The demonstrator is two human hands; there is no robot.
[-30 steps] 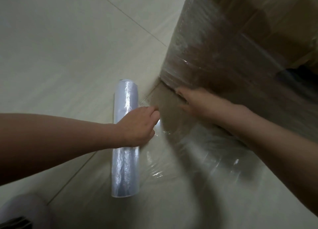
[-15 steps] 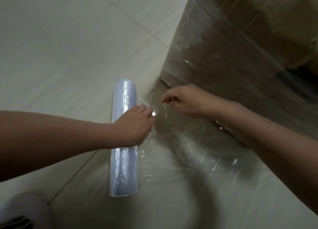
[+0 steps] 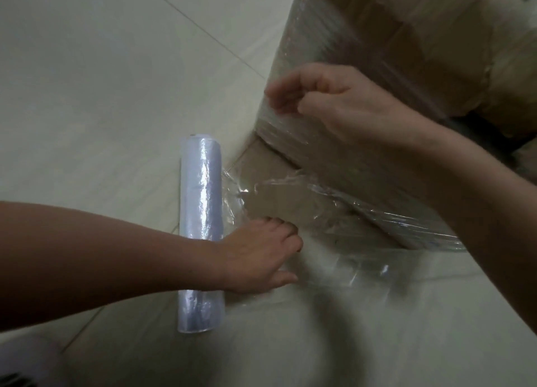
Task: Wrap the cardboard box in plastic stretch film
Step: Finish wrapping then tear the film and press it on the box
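A tall cardboard box (image 3: 436, 52) stands on the floor at the upper right, its side covered in stretch film. The roll of stretch film (image 3: 200, 189) lies on the floor left of the box's near corner. A loose sheet of stretch film (image 3: 363, 267) runs from the roll across the floor to the box's base, with a torn edge near the roll. My left hand (image 3: 261, 256) holds this sheet down beside the roll with bent fingers. My right hand (image 3: 343, 102) is raised at the box's corner and pinches a film edge between thumb and fingers.
The pale tiled floor (image 3: 101, 81) stretches to the left and top, crossed by grout lines. A white rounded object (image 3: 26, 363) shows at the bottom left corner. A dark gap (image 3: 479, 134) shows on the box behind my right wrist.
My right hand left the box's base, took a film edge and rose along the corner. My left hand slid off the roll's middle down onto the film beside it.
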